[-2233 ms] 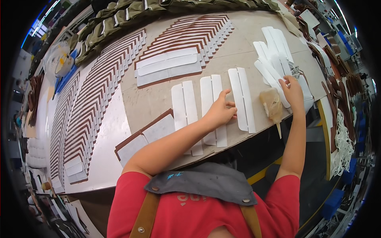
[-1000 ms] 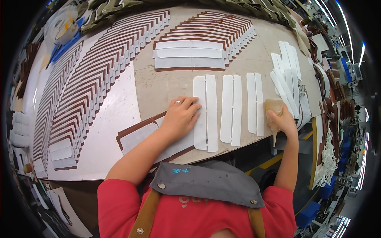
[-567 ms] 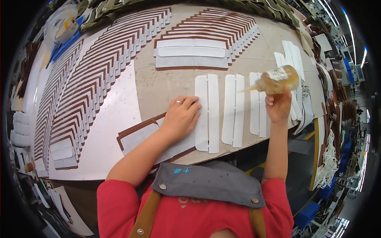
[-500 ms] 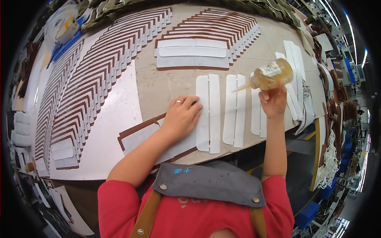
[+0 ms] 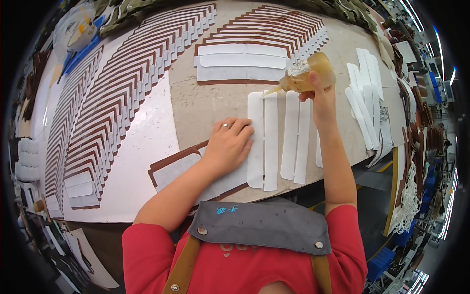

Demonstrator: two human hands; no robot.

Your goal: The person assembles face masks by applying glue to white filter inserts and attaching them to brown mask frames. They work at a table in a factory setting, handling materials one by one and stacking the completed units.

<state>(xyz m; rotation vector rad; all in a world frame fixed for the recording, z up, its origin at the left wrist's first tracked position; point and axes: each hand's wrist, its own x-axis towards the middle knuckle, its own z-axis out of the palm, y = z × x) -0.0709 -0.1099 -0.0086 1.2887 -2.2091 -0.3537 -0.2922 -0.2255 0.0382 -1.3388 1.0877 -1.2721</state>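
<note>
In my right hand is a tilted squeeze bottle of yellowish liquid, with my fingers wrapped round it. Its narrow nozzle points left and down, the tip at the upper end of a notched white strip. My left hand, a ring on one finger, lies flat with fingers stretched out, its fingertips at that strip's left edge. Beneath that hand and forearm is a brown-edged panel with a pale face, partly hidden. Right of the first strip lies another white pair, partly behind my right hand.
Overlapping rows of brown-edged pale panels cover the table's left side. Another fanned stack sits at the far middle. Loose white strips lie at the right. Olive fabric runs along the back; a plastic bag stands back left.
My right hand has moved left and slightly away from me with the bottle, bringing the nozzle to the top of the nearest strip. My left hand stays in place on the table.
</note>
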